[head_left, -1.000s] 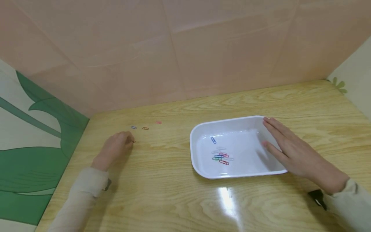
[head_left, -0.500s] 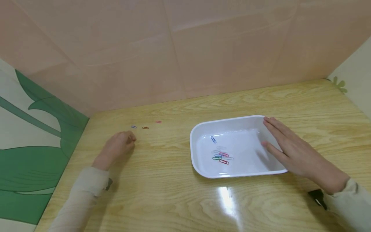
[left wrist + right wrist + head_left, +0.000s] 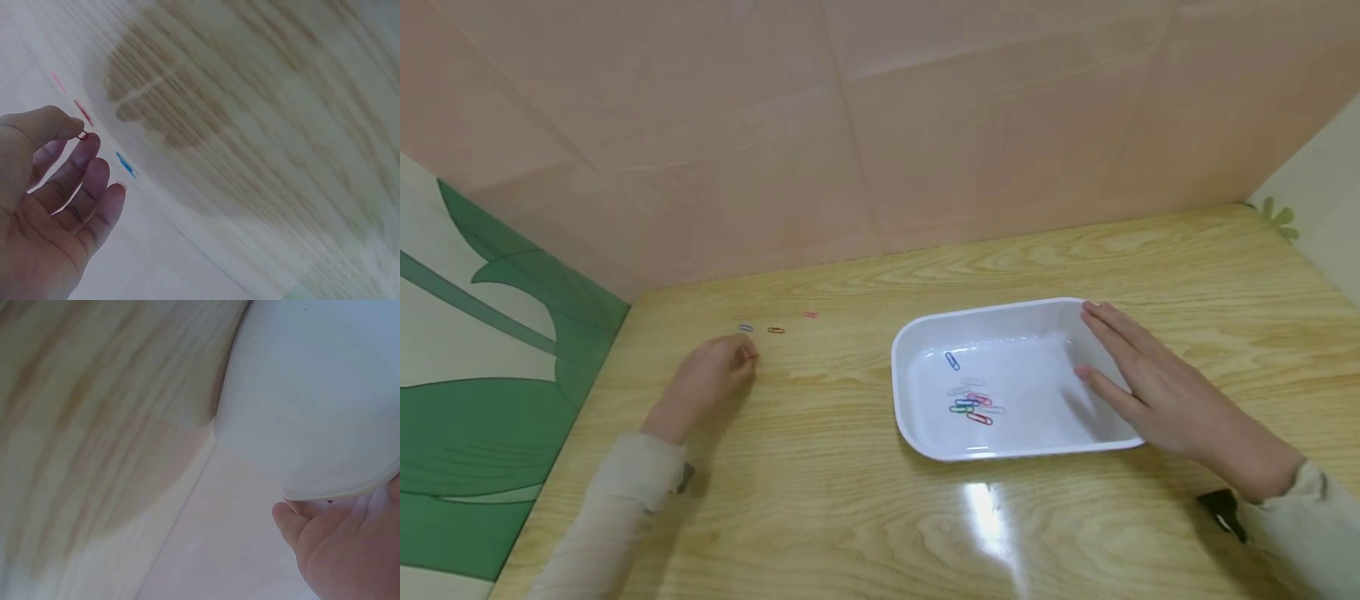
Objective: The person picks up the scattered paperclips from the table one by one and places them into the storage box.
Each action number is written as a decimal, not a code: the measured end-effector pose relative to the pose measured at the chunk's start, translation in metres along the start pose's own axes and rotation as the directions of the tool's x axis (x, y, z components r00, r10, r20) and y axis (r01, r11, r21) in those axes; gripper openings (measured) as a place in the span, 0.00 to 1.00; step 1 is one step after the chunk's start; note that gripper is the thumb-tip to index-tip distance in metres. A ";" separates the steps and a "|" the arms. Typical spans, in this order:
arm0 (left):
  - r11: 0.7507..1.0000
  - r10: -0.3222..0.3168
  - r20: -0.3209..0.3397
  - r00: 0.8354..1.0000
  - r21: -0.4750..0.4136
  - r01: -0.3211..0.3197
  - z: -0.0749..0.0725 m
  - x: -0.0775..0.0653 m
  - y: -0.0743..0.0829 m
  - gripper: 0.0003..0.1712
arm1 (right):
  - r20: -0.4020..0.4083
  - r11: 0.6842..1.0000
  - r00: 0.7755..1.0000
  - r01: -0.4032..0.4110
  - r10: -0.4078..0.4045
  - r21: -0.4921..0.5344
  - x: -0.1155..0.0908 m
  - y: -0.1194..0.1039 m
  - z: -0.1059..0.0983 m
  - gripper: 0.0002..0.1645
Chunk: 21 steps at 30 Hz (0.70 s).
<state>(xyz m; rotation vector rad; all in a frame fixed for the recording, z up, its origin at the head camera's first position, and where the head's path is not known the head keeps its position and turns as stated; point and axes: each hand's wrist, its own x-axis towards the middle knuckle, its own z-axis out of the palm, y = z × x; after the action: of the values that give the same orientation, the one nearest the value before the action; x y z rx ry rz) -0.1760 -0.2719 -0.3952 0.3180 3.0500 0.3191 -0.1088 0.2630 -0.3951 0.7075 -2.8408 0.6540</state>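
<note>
Fingers (image 3: 91, 146) of the left hand (image 3: 703, 379) pinch a red paperclip (image 3: 83, 135), now nearer the tray (image 3: 985, 327).

Pinched red clip (image 3: 82, 135) mostly hidden, sleeves (image 3: 598, 521) cut off below

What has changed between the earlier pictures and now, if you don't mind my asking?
The left hand moved slightly right and up in the head view; it now pinches a reddish paper clip, though whether it already gripped it a second ago is unclear. The right hand against the tray, the clustered clips inside it and the three loose clips outside stayed put.
</note>
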 end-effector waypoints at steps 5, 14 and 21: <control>0.998 0.057 -0.056 0.997 -0.010 -0.058 -0.001 -0.001 0.010 0.07 | 0.004 1.000 1.000 -0.003 0.004 -0.002 0.000 -0.001 0.000 0.42; 0.978 0.202 -0.153 0.967 -0.015 -0.207 -0.003 -0.002 0.026 0.05 | 0.004 1.000 1.000 -0.007 0.007 -0.002 0.000 -0.001 0.000 0.42; 0.963 0.271 -0.197 0.942 0.043 -0.268 -0.006 -0.001 0.039 0.06 | 0.005 1.000 1.000 -0.007 0.007 -0.001 0.000 0.000 0.000 0.43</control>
<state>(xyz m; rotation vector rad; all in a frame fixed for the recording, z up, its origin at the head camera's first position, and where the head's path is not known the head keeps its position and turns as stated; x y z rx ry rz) -0.1682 -0.2360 -0.3812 0.7533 3.2070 0.3609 -0.1086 0.2629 -0.3949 0.7009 -2.8495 0.6524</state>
